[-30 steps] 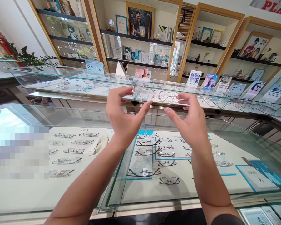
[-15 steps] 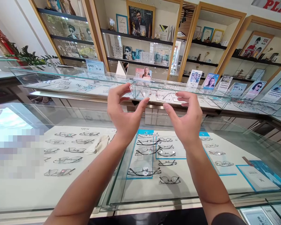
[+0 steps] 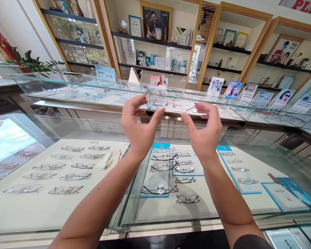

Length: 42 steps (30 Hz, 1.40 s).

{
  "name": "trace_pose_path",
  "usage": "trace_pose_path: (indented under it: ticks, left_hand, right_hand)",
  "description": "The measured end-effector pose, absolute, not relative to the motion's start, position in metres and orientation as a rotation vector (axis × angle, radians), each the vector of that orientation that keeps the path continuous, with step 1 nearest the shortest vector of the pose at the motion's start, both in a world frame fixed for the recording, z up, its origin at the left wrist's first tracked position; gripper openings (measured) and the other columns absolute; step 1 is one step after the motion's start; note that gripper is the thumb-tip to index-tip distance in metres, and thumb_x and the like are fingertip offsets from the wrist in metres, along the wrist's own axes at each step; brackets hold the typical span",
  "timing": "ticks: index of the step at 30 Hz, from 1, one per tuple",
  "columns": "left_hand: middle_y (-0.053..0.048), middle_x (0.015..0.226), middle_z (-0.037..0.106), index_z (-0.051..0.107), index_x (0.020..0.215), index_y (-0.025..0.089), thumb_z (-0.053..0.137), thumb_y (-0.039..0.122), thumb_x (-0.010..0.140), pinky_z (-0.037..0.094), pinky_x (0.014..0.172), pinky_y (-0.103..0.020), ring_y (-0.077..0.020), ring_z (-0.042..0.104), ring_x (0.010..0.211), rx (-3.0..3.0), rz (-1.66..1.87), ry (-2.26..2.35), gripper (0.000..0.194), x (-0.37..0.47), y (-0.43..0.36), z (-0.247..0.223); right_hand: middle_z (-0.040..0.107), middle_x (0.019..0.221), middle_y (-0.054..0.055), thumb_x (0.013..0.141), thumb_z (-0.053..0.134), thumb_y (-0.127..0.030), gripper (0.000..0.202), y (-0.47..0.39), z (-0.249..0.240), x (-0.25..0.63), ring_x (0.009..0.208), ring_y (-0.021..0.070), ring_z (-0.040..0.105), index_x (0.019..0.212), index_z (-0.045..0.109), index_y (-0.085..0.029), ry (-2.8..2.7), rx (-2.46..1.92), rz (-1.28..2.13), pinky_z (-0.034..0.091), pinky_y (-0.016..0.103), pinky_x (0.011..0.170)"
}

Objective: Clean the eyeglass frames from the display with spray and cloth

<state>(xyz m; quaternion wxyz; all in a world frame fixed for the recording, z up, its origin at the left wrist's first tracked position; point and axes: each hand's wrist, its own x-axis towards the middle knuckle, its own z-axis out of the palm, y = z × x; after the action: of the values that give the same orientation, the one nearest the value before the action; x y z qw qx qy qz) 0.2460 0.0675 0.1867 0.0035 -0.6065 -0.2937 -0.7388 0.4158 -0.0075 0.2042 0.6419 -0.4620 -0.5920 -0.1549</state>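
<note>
A pair of thin-rimmed eyeglasses (image 3: 180,104) is held up at about chest height, stretched between my two hands, over the far edge of the near glass counter. My left hand (image 3: 138,124) has its fingertips on the left end of the frame, thumb apart below. At the other end, the fingers of my right hand (image 3: 205,129) pinch the frame near the hinge, and a temple slants down beside the thumb. The clear lenses blend with the display behind. Under my forearms, inside the counter, lie several more eyeglasses (image 3: 188,199) in rows.
The near glass display case (image 3: 155,226) spans the front. A beige cloth (image 3: 111,160) lies among the frames at left, and a blue-edged card (image 3: 285,197) at right. A second glass counter (image 3: 93,100) runs behind, topped with advertising cards (image 3: 233,90); wooden wall shelves (image 3: 151,38) stand beyond.
Both hands have drawn very slightly closer together, and the eyeglasses between them have shifted a little in tilt. The hold at both ends is the same.
</note>
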Motion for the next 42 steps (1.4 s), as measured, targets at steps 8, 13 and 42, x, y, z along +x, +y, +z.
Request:
trace_pose_path:
  ticks: [8, 13, 42]
  left_hand:
    - [-0.010, 0.133, 0.071, 0.062, 0.135, 0.027, 0.081, 0.049, 0.094, 0.062, 0.088, -0.040, -0.0255, 0.073, 0.118, -1.849, -2.208, -0.929, 0.051, 0.2458, 0.0636, 0.1873]
    - [-0.008, 0.126, 0.072, 0.065, 0.131, 0.027, 0.085, 0.048, 0.090, 0.061, 0.088, -0.041, -0.0260, 0.073, 0.114, -1.807, -2.170, -0.918, 0.050, 0.2449, 0.0610, 0.1899]
    - [-0.005, 0.118, 0.078, 0.072, 0.122, 0.027, 0.089, 0.050, 0.087, 0.061, 0.093, -0.039, -0.0233, 0.078, 0.107, -2.002, -2.352, -1.020, 0.045, 0.2471, 0.0600, 0.1900]
  right_hand:
    - [0.071, 0.122, 0.008, 0.098, 0.072, -0.042, 0.028, -0.0075, 0.2054, 0.4190, 0.109, 0.0281, 0.068, 0.120, 0.062, -0.028, -1.386, -1.097, -0.280, 0.054, 0.051, 0.099]
    - [0.072, 0.120, 0.008, 0.098, 0.072, -0.041, 0.027, -0.0063, 0.2051, 0.4206, 0.107, 0.0274, 0.069, 0.118, 0.061, -0.028, -1.407, -1.124, -0.278, 0.054, 0.049, 0.097]
    - [0.065, 0.112, 0.005, 0.094, 0.076, -0.040, 0.030, -0.0078, 0.2071, 0.4217, 0.097, 0.0239, 0.064, 0.114, 0.059, -0.028, -1.358, -1.077, -0.388, 0.054, 0.045, 0.087]
